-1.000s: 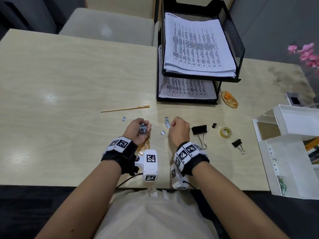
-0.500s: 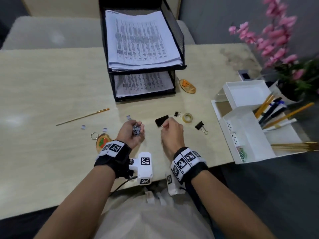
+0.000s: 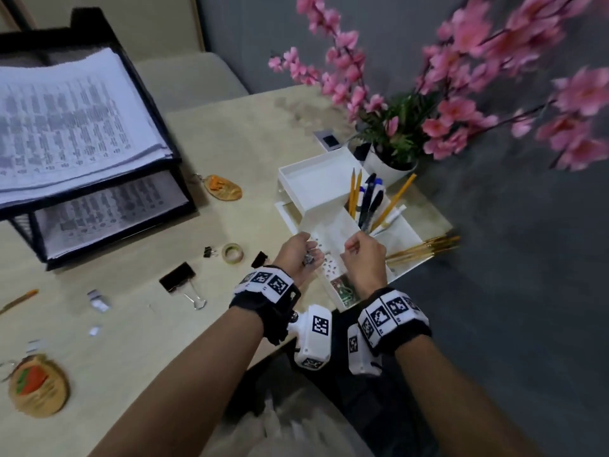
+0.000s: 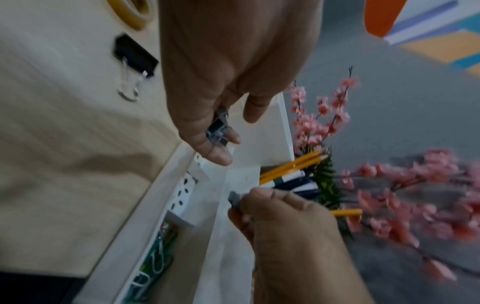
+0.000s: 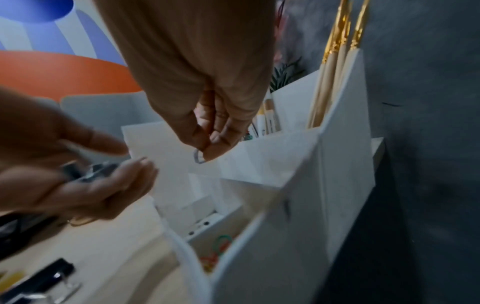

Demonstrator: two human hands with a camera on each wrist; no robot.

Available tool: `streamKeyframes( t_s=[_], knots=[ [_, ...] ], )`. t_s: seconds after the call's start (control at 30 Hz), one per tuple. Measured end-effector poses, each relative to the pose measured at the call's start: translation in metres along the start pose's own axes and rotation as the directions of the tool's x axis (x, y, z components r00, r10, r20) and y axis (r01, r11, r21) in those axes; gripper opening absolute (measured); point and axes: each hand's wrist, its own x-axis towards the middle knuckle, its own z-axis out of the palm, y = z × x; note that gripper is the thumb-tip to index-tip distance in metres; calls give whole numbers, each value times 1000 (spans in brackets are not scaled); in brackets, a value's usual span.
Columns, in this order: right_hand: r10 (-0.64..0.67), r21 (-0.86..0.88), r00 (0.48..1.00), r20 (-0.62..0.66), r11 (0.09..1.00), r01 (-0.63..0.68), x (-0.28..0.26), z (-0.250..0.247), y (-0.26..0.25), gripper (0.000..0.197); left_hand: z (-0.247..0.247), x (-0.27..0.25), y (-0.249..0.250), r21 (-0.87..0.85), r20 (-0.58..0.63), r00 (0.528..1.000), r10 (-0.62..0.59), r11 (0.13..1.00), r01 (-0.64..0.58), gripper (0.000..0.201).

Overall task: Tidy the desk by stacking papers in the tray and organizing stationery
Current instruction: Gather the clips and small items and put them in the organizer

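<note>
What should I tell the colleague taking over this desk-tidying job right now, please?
Left hand cups several small clips; right hand pinches one small piece. Both hover over the white organizer.
Done: papers sit in the black tray; pens and pencils stand in the organizer.
Left on the desk: large binder clip, two small ones, tape roll, two key tags, a pencil, small scraps.

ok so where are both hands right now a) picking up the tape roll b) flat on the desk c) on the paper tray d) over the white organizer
d: the left hand, cupping small clips, and the right hand, pinching a small piece, are both above the white organizer; the tape roll lies untouched on the desk.
</note>
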Motion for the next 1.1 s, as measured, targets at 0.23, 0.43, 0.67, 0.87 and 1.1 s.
streamKeyframes(
  t_s=[0.23,0.43,0.67,0.87,1.1],
  knots=[
    [-16,-47,997,72,999,20,15,5,17,13,42,26,-14,430,-27,998,59,902,-42,42],
    [-37,41,999,31,999,36,13,5,23,18,42,22,-21,573,-34,996,81,818,-47,63],
    [-133,75,991,-32,988,135,-2,15,2,16,7,-9,1,390,-42,988,148,913,-120,36],
    [-377,202,910,172,918,342,-46,78,-78,15,-115,-64,31,141,-288,909,301,952,-271,25],
    [-580,208,621,527,796,568,-114,160,-149,21,-249,-132,41,-89,-557,770,311,899,-428,24]
  ],
)
